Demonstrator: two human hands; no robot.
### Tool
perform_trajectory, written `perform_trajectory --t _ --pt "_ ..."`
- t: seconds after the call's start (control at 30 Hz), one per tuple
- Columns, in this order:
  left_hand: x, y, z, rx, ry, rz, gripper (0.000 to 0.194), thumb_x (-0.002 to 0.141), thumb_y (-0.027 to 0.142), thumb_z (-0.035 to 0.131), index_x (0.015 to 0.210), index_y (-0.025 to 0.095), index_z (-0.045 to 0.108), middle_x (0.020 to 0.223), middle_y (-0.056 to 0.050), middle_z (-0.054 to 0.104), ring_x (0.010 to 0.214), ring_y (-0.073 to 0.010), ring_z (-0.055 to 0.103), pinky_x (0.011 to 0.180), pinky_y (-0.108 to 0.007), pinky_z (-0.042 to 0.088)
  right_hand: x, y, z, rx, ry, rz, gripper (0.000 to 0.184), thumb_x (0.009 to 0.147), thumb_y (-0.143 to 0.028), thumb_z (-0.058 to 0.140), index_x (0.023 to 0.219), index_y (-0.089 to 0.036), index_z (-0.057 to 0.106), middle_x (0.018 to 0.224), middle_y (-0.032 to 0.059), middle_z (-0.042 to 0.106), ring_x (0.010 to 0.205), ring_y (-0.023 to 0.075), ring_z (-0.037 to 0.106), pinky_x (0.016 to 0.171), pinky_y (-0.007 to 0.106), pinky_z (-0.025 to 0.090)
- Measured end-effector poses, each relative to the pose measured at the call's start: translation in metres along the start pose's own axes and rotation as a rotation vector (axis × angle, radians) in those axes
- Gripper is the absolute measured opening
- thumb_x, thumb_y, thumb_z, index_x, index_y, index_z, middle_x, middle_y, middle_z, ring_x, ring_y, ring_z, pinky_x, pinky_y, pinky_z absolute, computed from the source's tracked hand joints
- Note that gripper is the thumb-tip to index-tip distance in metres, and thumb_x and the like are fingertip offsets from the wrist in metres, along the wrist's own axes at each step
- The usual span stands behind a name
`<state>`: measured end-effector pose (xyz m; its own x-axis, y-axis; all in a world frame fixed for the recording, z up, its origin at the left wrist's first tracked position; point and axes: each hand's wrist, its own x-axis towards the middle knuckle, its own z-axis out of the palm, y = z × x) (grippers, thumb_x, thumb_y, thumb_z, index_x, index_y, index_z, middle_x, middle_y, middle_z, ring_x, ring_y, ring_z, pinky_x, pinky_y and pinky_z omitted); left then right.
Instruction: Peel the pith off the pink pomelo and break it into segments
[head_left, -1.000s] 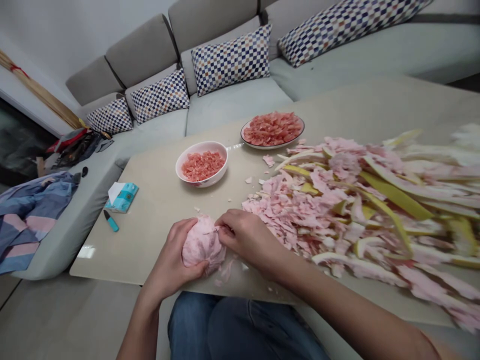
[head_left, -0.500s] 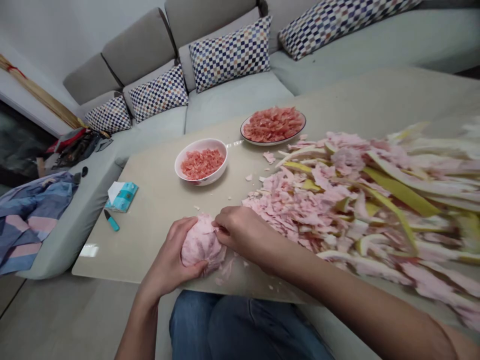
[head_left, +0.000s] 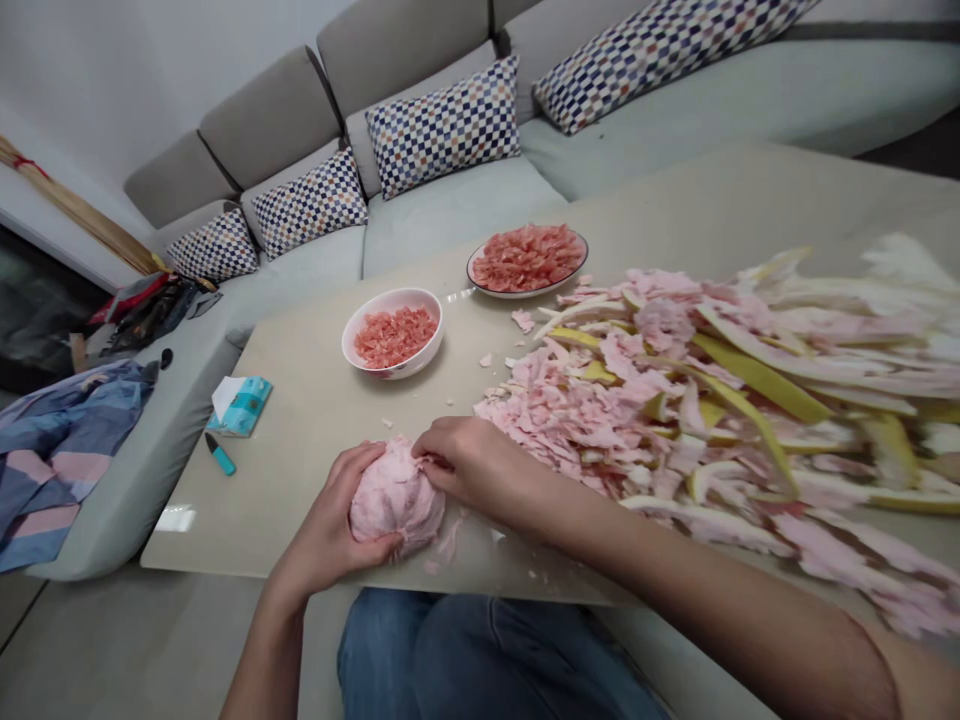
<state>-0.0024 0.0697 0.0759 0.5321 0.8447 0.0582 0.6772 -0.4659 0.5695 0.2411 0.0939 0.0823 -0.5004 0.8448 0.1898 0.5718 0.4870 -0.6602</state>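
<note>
Only the view has shifted: left hand (head_left: 326, 530) cups a pink fruit (head_left: 394, 502) widely, right hand (head_left: 476, 465) pinches its surface, near the table's (head_left: 292, 440) front edge; bare tabletop leftward.

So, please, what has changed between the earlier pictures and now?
Very little. The view has shifted slightly, and the fingers of the right hand seem to sit a little further left on the peeled fruit. Nothing was newly taken or let go. The left hand still holds the fruit; the bowl, plate and peel pile stayed in place.
</note>
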Motion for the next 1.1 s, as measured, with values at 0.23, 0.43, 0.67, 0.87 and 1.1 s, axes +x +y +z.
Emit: perform_trajectory --t 0.23,0.43,0.67,0.87,1.1 --pt "0.002 0.000 -0.001 -0.012 -0.021 0.042 0.084 0.072 0.022 0.078 0.145 0.032 0.036 0.149 -0.011 0.041 0.144 -0.0320 0.035 0.118 -0.054 0.032 0.017 0.013 0.006 -0.077 0.089 0.127 0.016 0.084 -0.009 0.059 0.087 -0.013 0.075 0.087 0.0088 0.073 0.081 0.0186 0.064 0.073 0.026 0.043" --pt "-0.002 -0.006 -0.006 0.030 -0.005 0.033 0.084 0.072 0.034 0.081 0.144 0.033 0.039 0.153 -0.012 0.033 0.145 -0.0343 0.033 0.118 -0.055 0.032 -0.002 0.046 -0.008 -0.118 0.204 0.136 0.033 0.086 -0.002 0.051 0.107 -0.012 0.075 0.106 0.0124 0.073 0.095 0.0201 0.068 0.086 0.029 0.050" --pt "-0.020 0.007 0.008 0.057 0.153 -0.182 0.081 0.082 0.044 0.073 0.149 0.036 0.027 0.152 -0.010 0.033 0.145 -0.0306 0.033 0.118 -0.055 0.032 -0.036 0.029 -0.025 -0.442 0.142 0.052 0.024 0.082 -0.006 0.059 0.100 -0.009 0.076 0.123 0.0221 0.067 0.110 0.0367 0.064 0.093 0.050 0.050" --pt "-0.023 0.021 0.029 -0.028 0.248 -0.271 0.080 0.083 0.041 0.072 0.148 0.034 0.027 0.153 -0.009 0.034 0.145 -0.0289 0.034 0.119 -0.053 0.031 -0.029 -0.014 -0.011 -0.156 0.033 -0.094 0.020 0.094 -0.019 0.057 0.105 -0.014 0.073 0.106 0.0124 0.072 0.097 0.0235 0.068 0.083 0.033 0.052" --pt "-0.018 0.017 0.035 -0.127 0.300 -0.260 0.083 0.074 0.042 0.081 0.142 0.033 0.035 0.147 -0.010 0.038 0.141 -0.0307 0.039 0.117 -0.055 0.033 0.000 -0.025 -0.012 -0.198 -0.148 0.031 0.012 0.086 -0.022 0.069 0.077 -0.016 0.073 0.082 0.0097 0.068 0.069 0.0196 0.064 0.062 0.029 0.043"
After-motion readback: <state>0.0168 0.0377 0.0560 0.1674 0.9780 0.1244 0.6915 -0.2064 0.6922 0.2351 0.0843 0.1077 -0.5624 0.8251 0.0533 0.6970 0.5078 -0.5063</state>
